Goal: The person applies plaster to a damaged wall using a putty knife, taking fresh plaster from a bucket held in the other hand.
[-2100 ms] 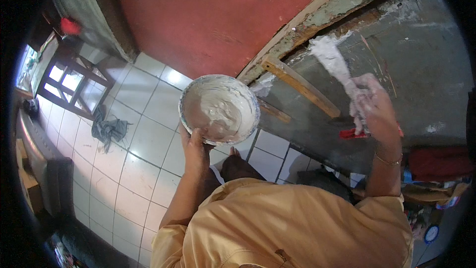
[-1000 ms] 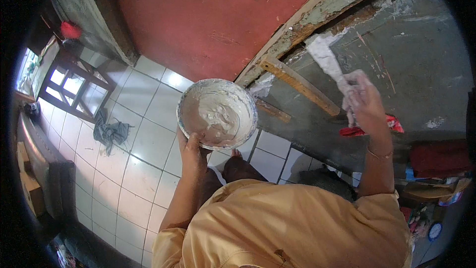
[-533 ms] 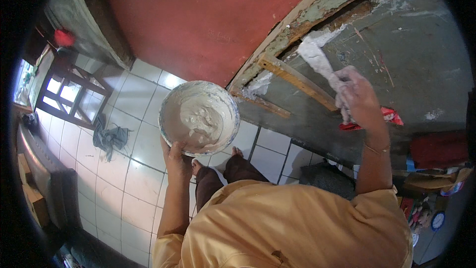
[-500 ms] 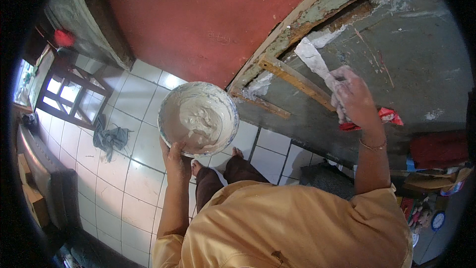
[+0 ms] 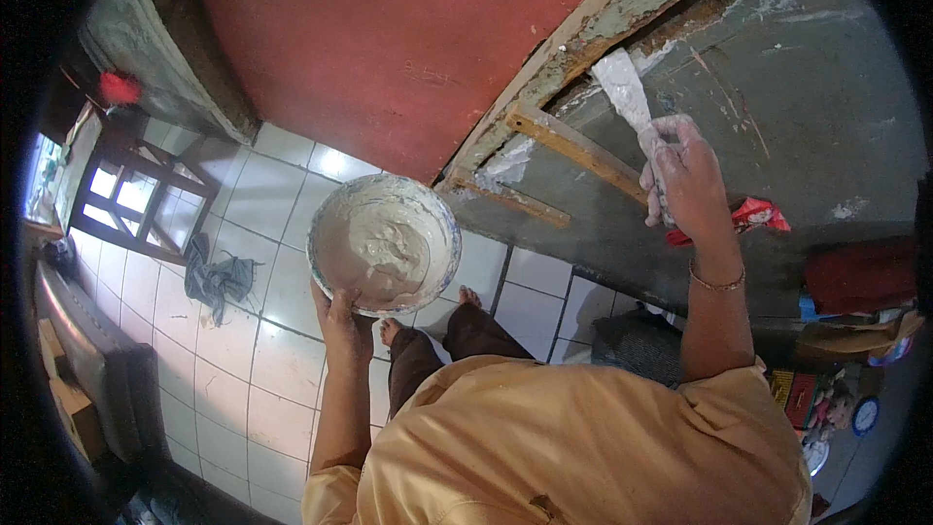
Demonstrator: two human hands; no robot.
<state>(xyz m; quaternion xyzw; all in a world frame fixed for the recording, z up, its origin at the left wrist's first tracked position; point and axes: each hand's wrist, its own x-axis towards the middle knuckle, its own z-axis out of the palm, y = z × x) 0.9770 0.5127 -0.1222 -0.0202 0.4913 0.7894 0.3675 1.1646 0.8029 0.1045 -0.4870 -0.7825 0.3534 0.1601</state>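
My left hand (image 5: 340, 316) grips the near rim of a round bowl (image 5: 449, 267), thumb inside the edge. Wet white plaster (image 5: 389, 243) lies in the bowl, heaped toward its right side. My right hand (image 5: 682, 175), smeared with white, is closed around the handle of a putty knife (image 5: 624, 89). White plaster coats the knife's blade, whose tip is at the rough gap between the door frame (image 5: 573, 58) and the grey wall (image 5: 777, 126). I cannot tell whether the blade presses on the wall.
A red door panel (image 5: 408, 49) stands ahead. Two wooden strips, including a longer one (image 5: 583, 153), jut from the wall by the frame. A red wrapper (image 5: 758, 216) is beside my right wrist. A grey cloth (image 5: 219, 277) lies on the tiled floor (image 5: 282, 360), near a wooden stool (image 5: 146, 194).
The putty knife has shifted slightly right and its blade has turned more upright along the gap. The bowl has dropped a little nearer to me in my left hand.
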